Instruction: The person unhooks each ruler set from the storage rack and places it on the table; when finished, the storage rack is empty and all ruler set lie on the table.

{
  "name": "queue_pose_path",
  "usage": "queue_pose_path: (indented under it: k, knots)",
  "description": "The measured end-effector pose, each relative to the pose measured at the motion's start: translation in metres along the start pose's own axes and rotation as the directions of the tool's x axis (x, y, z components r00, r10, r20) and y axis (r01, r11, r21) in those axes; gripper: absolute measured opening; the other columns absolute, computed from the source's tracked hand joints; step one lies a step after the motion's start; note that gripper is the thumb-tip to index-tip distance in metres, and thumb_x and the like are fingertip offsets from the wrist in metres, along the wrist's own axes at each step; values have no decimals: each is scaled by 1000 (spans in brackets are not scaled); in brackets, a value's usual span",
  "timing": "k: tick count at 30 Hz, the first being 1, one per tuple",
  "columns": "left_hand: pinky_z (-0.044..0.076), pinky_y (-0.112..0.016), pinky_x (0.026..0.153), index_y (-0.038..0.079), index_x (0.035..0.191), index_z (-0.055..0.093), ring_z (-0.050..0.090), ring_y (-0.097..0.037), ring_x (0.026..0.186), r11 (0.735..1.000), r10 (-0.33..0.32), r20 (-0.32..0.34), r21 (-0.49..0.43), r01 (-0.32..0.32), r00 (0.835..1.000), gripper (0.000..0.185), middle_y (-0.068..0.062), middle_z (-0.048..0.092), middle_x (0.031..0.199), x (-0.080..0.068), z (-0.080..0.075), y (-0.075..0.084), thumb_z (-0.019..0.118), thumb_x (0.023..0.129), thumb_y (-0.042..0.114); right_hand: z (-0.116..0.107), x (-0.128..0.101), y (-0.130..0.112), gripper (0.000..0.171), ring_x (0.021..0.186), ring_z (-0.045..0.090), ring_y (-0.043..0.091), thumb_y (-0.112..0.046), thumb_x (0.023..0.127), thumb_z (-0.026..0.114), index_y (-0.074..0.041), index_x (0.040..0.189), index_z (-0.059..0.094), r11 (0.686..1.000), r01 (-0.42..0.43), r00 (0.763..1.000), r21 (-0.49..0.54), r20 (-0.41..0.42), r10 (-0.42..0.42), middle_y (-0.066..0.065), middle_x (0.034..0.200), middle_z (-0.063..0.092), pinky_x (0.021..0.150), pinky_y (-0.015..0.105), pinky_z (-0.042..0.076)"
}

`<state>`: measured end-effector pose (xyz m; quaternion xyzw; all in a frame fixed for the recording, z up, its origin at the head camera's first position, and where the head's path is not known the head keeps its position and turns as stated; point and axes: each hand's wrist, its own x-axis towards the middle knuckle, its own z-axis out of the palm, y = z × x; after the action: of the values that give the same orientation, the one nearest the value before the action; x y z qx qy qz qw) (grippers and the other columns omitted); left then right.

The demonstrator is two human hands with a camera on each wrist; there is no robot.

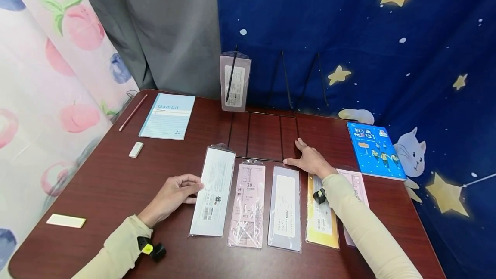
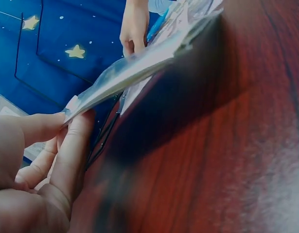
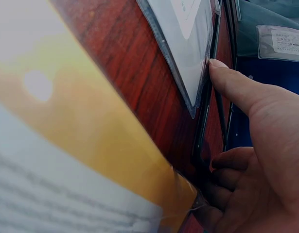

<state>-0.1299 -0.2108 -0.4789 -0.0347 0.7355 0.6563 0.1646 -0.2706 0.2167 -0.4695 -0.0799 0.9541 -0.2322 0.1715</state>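
Note:
My left hand (image 1: 173,195) pinches the left edge of a white-backed flat packet in clear plastic (image 1: 213,193), thumb on one side and fingers on the other. In the left wrist view this packet (image 2: 125,80) is seen edge-on, tilted up from the table. My right hand (image 1: 310,159) rests at the near right corner of a black wire rack (image 1: 282,137), thumb extended toward the top of a lavender packet (image 1: 284,210). The right wrist view has the thumb tip right at the packet's top edge and the wire, the other fingers loosely bent.
A pink ruler-set packet (image 1: 246,206), a yellow packet (image 1: 323,218) and another pink packet (image 1: 354,184) lie alongside. One packet (image 1: 235,83) hangs on the rack's left hook. A notebook (image 1: 168,116), pencil (image 1: 133,113), erasers (image 1: 136,150) and blue book (image 1: 376,150) lie around.

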Motion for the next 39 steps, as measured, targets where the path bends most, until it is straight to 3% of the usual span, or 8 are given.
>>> queue_pose_path:
  k: [6, 13, 23, 31, 39]
  knots:
    - [64, -31, 77, -7, 112, 68, 75, -10, 89, 999, -4, -3, 46, 4, 1000, 25, -11, 78, 103, -2, 4, -4, 69, 99, 15, -1, 0, 0, 109, 158, 20, 47, -63, 89, 73, -7, 166, 19, 1000, 4, 1000, -2, 0, -4, 13, 175, 8, 123, 64, 27]
    - [64, -30, 73, -2, 106, 71, 76, -14, 86, 987, -4, -68, 158, 15, 998, 18, -12, 79, 96, -4, 9, -5, 72, 97, 14, -1, 0, 0, 110, 158, 20, 48, -64, 89, 72, -6, 166, 19, 1000, 6, 1000, -7, 0, -6, 14, 175, 8, 123, 64, 27]
    - [63, -27, 65, 0, 103, 74, 75, -14, 73, 954, 3, -152, 297, 43, 988, 14, -10, 77, 88, -6, 16, -3, 73, 95, 12, -1, 0, 0, 108, 158, 20, 47, -62, 90, 72, -7, 166, 19, 1000, 4, 1000, -5, 4, -4, 14, 175, 8, 123, 64, 27]
    - [62, -26, 60, -2, 102, 73, 74, -15, 67, 924, 50, -169, 382, 19, 984, 13, -10, 75, 84, -9, 19, 4, 72, 95, 9, -2, 1, 0, 106, 158, 21, 46, -60, 91, 72, -6, 166, 20, 1000, 9, 1000, -17, -4, -9, 14, 175, 8, 123, 63, 28]
    - [60, -26, 57, 1, 96, 73, 69, -12, 60, 897, 31, -180, 438, 52, 983, 8, -6, 72, 77, -8, 18, 7, 71, 94, 8, -1, 1, 1, 106, 157, 23, 47, -60, 91, 72, -5, 165, 21, 999, 19, 1000, -32, -12, -19, 15, 175, 10, 123, 63, 28]
